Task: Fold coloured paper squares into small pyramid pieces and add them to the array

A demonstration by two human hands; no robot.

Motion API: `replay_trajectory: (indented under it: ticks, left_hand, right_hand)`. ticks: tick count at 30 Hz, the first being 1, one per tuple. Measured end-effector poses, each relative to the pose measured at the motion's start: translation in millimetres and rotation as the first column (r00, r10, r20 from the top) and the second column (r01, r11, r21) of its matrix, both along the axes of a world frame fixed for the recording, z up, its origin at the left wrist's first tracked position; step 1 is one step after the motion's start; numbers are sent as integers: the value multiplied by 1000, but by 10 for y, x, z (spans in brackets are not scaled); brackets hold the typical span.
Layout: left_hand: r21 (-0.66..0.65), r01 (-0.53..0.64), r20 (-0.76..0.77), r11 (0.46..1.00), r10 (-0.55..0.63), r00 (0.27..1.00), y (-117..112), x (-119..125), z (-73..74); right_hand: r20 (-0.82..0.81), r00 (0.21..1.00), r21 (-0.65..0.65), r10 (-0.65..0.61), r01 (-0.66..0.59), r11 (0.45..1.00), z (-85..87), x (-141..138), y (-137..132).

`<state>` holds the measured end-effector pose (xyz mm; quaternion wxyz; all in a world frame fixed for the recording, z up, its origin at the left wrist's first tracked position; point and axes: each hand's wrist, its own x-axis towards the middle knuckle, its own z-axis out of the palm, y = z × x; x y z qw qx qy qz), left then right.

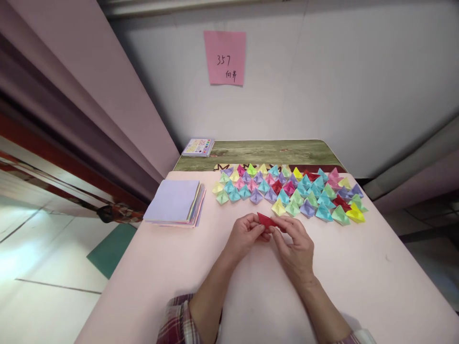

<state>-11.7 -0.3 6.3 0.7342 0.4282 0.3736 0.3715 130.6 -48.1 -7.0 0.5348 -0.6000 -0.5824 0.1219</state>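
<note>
A small piece of folded red paper [266, 220] is held between both hands above the pink tabletop. My left hand [247, 234] pinches its left side, thumb in front. On the other side, my right hand [294, 243] grips the paper with its thumb and fingertips. The fingers cover the lower part of the paper. Just beyond the hands stand several rows of folded paper boats [289, 188] in blue, green, purple, pink, yellow and red.
To the left lies a stack of coloured paper sheets [174, 201], purple on top. A packet [198, 147] sits at the back left on the green wood-patterned surface [265, 152]. A pink note [225, 58] hangs on the wall. A curtain [96, 71] borders the left side.
</note>
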Motion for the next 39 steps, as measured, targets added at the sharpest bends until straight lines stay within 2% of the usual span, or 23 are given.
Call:
replay_trajectory:
  ticks: [2, 7, 12, 15, 19, 22, 24, 26, 29, 34, 39]
  left_hand:
    - [8, -1, 10, 1000, 1, 1000, 11, -2, -4]
    - [19, 8, -6, 1000, -8, 1000, 11, -3, -13]
    - [-15, 5, -2, 1000, -5, 1000, 15, -11, -6]
    - [-17, 0, 7, 1000, 1, 1000, 20, -8, -15]
    - [96, -28, -89, 995, 36, 995, -3, 6, -7]
    - [239, -1, -196, 971, 49, 979, -33, 8, 23]
    - [256, 35, -203, 966, 18, 979, -41, 1, 39]
    - [207, 84, -132, 975, -58, 990, -35, -12, 49]
    - [121, 144, -12, 982, -143, 990, -15, -33, 66]
    - [9, 153, 82, 988, -153, 985, -15, -61, 139]
    - [-55, 235, 161, 970, -224, 961, -21, -86, 196]
  right_hand:
    - [107, 994, 70, -35, 27, 997, -10, 2, 5]
    - [246, 965, 161, -91, 52, 986, -58, 25, 1]
    - [413, 908, 109, -78, 36, 993, -94, 76, -59]
    - [396, 916, 84, -62, 31, 996, -81, 71, -70]
    - [202, 979, 59, -7, -5, 998, -26, 35, -26]
    - [5, 999, -66, 42, -41, 997, -6, 36, 18]
    - [-106, 993, -134, 58, -72, 988, -15, 55, 36]
    - [-210, 974, -161, 84, -120, 980, -35, 78, 45]
    - [-360, 927, -179, 104, -178, 968, -62, 97, 45]
    - [-552, 833, -257, 43, -218, 942, -56, 92, 44]
    - [-798, 601, -274, 51, -437, 857, 11, 65, 48]
